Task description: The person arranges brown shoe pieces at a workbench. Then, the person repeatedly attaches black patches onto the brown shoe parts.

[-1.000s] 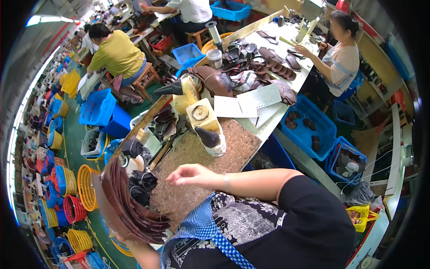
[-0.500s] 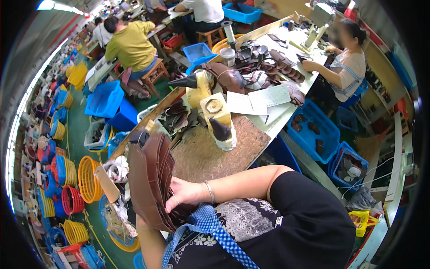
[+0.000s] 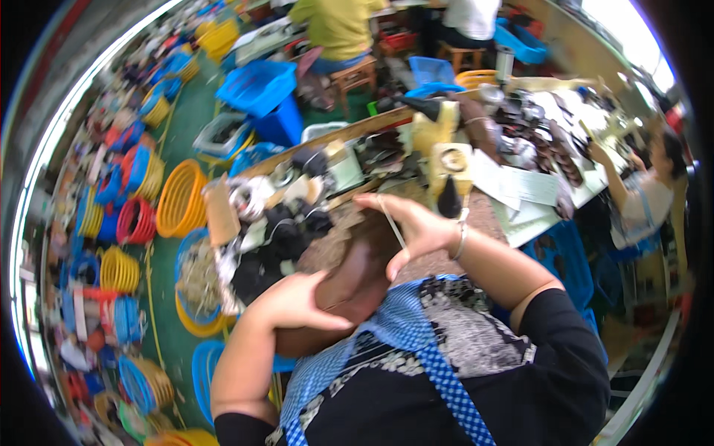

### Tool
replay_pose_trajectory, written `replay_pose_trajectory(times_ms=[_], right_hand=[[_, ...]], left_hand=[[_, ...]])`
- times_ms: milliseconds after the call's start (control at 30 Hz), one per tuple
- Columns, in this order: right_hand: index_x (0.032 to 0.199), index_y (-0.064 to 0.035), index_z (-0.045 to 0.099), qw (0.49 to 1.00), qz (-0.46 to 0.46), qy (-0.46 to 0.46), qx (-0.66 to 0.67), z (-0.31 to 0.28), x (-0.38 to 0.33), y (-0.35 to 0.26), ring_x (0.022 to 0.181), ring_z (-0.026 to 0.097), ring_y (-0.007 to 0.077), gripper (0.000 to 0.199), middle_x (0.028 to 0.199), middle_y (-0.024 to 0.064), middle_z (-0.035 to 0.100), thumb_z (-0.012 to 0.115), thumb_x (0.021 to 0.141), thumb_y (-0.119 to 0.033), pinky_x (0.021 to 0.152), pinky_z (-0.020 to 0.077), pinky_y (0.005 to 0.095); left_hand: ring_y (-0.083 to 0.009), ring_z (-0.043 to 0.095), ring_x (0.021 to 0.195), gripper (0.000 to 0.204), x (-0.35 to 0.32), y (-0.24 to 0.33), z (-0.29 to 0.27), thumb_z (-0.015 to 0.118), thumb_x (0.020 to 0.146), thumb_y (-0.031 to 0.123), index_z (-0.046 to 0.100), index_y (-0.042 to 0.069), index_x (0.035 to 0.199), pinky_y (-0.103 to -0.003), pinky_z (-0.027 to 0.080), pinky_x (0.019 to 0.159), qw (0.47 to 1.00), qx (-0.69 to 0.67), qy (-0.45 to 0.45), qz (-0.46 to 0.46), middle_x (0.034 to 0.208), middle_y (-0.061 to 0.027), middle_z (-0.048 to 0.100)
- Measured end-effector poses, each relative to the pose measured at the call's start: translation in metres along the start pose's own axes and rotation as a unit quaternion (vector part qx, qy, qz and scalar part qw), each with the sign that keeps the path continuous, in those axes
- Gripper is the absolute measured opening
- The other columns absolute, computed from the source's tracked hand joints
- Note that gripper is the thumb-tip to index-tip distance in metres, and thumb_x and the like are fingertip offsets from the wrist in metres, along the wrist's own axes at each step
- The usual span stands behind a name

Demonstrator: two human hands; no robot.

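Observation:
A stack of brown leather pieces (image 3: 361, 260) is held low in front of my body, blurred by motion. My left hand (image 3: 294, 301) grips its near left side, the thumb across the face and the other fingers hidden. At the far right end my right hand (image 3: 420, 227) curves around the stack, thumb and forefinger wide apart. A thin pale band (image 3: 392, 223) runs across that hand, and a bracelet (image 3: 462, 232) circles its wrist. Behind the hands lies the brown work board (image 3: 487, 215), partly covered by them.
Black and white scraps (image 3: 286, 230) pile up at the board's left. A yellow block with a black horn-shaped post (image 3: 448, 167) stands beyond it, near white papers (image 3: 520, 186). Yellow baskets (image 3: 182, 197) and blue bins (image 3: 256, 89) line the left. A co-worker (image 3: 647, 186) sits at right.
The stack has tipped from upright to lower and closer to my body. My right hand has shifted from its near end to the far right end. The view has swung left.

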State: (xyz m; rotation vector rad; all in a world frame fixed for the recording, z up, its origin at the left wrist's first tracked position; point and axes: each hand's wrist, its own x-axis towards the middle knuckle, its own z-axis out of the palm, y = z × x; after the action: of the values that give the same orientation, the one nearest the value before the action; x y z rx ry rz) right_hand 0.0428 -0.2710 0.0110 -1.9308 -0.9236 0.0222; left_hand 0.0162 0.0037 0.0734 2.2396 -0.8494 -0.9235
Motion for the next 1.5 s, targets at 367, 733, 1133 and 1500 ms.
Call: replay_pose_trajectory(times_ms=[367, 733, 1133, 1500], right_hand=[[0.107, -0.0016, 0.059, 0.904, 0.098, -0.288, 0.301, 0.034, 0.056, -0.115, 0.084, 0.063, 0.0178, 0.035, 0.090, 0.0083, 0.065, 0.068, 0.081, -0.023, 0.075, 0.0497, 0.0328], [0.128, -0.0014, 0.041, 0.805, 0.156, 0.109, 0.562, 0.056, 0.005, 0.006, 0.113, 0.048, 0.0162, 0.071, 0.122, 0.0088, 0.053, 0.077, 0.070, -0.019, 0.101, 0.0330, 0.0333], [0.119, -0.0008, 0.048, 0.682, 0.196, 0.576, 0.406, -0.135, -0.174, 0.025, 0.103, 0.054, 0.0198, 0.048, 0.115, 0.0104, 0.054, 0.058, 0.078, -0.024, 0.091, 0.0423, 0.0318], [0.110, 0.0004, 0.057, 0.710, 0.195, 0.482, 0.475, -0.310, -0.161, 0.115, 0.090, 0.062, 0.0225, 0.035, 0.103, 0.0131, 0.063, 0.059, 0.085, -0.025, 0.085, 0.0492, 0.0356]], left_hand=[[-0.0211, 0.059, 0.098, 0.057, -0.004, -0.094, 0.016, 0.066, 0.076, 0.030, 0.050, -0.002, 0.120, -0.033, 0.048, 0.084, 0.787, -0.611, 0.079, 0.034, 0.109, -0.0138, 0.060], [-0.0229, 0.056, 0.100, 0.061, 0.066, -0.005, 0.040, 0.070, 0.077, 0.029, 0.042, -0.003, 0.121, -0.033, 0.043, 0.087, 0.893, -0.300, 0.328, 0.076, 0.109, -0.0143, 0.057], [-0.0146, 0.061, 0.087, 0.016, 0.067, -0.025, 0.040, 0.055, 0.086, -0.001, 0.057, -0.003, 0.102, -0.025, 0.046, 0.082, 0.852, -0.381, 0.359, -0.015, 0.096, -0.0091, 0.062], [-0.0139, 0.061, 0.080, 0.019, 0.072, -0.049, 0.076, 0.056, 0.086, -0.001, 0.052, -0.003, 0.104, -0.025, 0.049, 0.076, 0.850, -0.350, 0.358, -0.161, 0.092, -0.0088, 0.061]])
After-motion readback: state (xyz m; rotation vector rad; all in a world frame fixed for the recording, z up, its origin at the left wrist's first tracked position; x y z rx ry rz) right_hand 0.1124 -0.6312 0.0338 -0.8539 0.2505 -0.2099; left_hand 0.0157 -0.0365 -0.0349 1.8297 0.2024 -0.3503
